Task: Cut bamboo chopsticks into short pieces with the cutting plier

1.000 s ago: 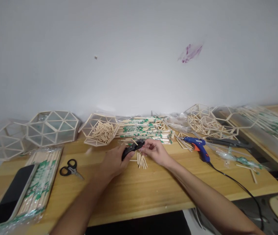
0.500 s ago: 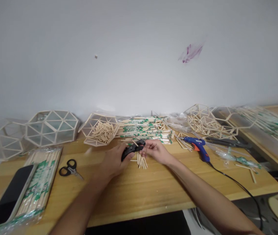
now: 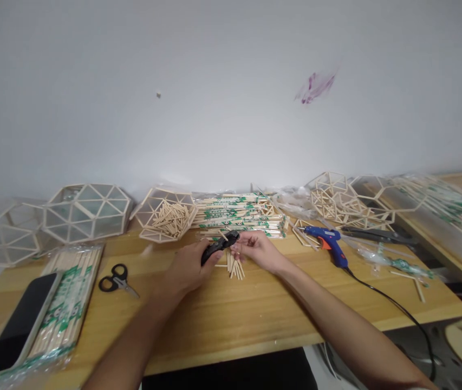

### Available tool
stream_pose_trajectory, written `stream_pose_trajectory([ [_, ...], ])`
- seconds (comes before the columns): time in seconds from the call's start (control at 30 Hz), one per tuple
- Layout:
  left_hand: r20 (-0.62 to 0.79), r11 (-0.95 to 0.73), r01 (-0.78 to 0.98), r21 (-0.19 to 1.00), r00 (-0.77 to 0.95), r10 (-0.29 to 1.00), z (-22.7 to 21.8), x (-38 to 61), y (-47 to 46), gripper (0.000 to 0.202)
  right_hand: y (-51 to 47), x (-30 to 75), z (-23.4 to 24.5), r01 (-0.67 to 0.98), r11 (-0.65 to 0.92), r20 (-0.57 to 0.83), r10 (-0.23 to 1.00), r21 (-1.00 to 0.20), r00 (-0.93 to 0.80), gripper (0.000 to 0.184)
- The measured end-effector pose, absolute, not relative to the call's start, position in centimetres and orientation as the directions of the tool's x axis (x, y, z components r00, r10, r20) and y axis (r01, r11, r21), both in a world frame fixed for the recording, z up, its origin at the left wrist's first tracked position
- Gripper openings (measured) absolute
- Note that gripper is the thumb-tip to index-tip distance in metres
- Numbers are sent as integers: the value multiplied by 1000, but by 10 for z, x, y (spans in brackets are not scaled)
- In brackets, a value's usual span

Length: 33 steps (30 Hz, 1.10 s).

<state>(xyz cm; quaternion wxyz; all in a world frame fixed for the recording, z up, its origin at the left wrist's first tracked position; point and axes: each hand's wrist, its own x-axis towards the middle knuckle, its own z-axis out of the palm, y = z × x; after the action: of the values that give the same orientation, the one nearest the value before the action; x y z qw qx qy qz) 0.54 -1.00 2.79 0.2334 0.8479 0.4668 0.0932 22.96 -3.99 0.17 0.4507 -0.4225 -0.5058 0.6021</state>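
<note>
My left hand (image 3: 188, 266) is closed around a black hand cutter (image 3: 219, 246) near the middle of the wooden table (image 3: 255, 319). My right hand (image 3: 257, 250) pinches a thin wooden stick at the cutter's jaws; the stick itself is too small to see clearly. Just below both hands lies a small pile of cut stick pieces (image 3: 234, 267). Behind the hands is a stack of wrapped stick packs (image 3: 239, 215) with green print.
A blue glue gun (image 3: 328, 242) with a black cord lies to the right. Black scissors (image 3: 116, 280), a phone (image 3: 17, 323) and a stick pack (image 3: 68, 298) are at left. Geometric stick frames (image 3: 86, 211) line the wall, one (image 3: 168, 215) holding cut pieces.
Hardly anything differs; both hands stay at the cutter with only slight shifts of the fingers.
</note>
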Motion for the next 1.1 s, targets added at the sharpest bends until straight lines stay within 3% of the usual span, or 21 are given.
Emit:
stream_pose_trajectory([
  [0.1,-108,-472,741,478,583,805,30,3,-7,44,-40,235,6,-158,-180,-130,951,-971,-281,22],
  [0.23,-159,-504,723,472,633,758,35,0,-8,47,-41,239,14,-289,-304,-176,902,-908,-395,46],
  [0.37,-190,-527,742,415,637,747,35,2,-12,51,-45,235,17,-226,-319,-212,893,-920,-398,30],
  [0.57,-182,-563,737,373,653,735,28,6,-14,52,-47,231,17,-160,-387,-308,876,-908,-371,42],
  [0.97,-70,-530,704,473,629,774,20,6,-15,48,-43,232,8,-188,-413,-332,876,-891,-350,42],
  [1.1,-79,-536,729,425,620,781,19,6,-15,50,-42,232,7,-204,-424,-345,877,-882,-333,41],
])
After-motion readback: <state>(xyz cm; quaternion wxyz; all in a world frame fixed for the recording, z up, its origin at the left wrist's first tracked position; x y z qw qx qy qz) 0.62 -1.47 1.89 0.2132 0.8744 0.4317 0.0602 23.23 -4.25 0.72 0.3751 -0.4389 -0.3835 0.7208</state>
